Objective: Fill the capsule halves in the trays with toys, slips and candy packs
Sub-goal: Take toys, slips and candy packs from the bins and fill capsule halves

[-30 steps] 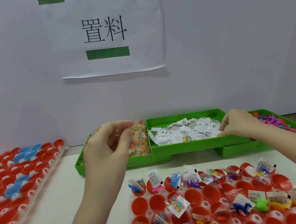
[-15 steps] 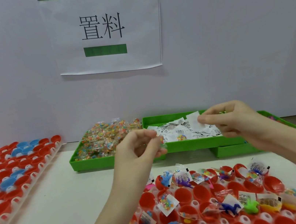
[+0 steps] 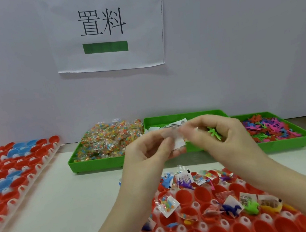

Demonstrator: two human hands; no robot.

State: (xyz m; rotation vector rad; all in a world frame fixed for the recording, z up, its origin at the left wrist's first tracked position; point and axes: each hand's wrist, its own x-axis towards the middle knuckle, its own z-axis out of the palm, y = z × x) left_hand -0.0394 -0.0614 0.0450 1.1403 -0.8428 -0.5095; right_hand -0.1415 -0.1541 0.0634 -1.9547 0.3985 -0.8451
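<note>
My left hand [image 3: 149, 152] and my right hand [image 3: 228, 136] meet above the table in front of the green bins. Together they pinch a small white paper slip [image 3: 178, 142], which is blurred. A green toy [image 3: 214, 133] also sits tucked in the curled fingers of my right hand. Below them lies the near tray of red capsule halves [image 3: 184, 197]. Several halves hold toys, slips and candy packs, such as a candy pack [image 3: 167, 205] and a blue toy [image 3: 230, 208]; others stand empty.
Three green bins line the wall: candy packs [image 3: 95, 164] at left, paper slips [image 3: 184, 115] in the middle, coloured toys [image 3: 291, 142] at right. A second tray of red and blue capsule halves [image 3: 8, 177] lies at far left. A paper sign [image 3: 103, 29] hangs above.
My left hand left the candy bin and my right hand left the slip bin. Both came together at the centre, and the view tilted down towards the capsule tray.
</note>
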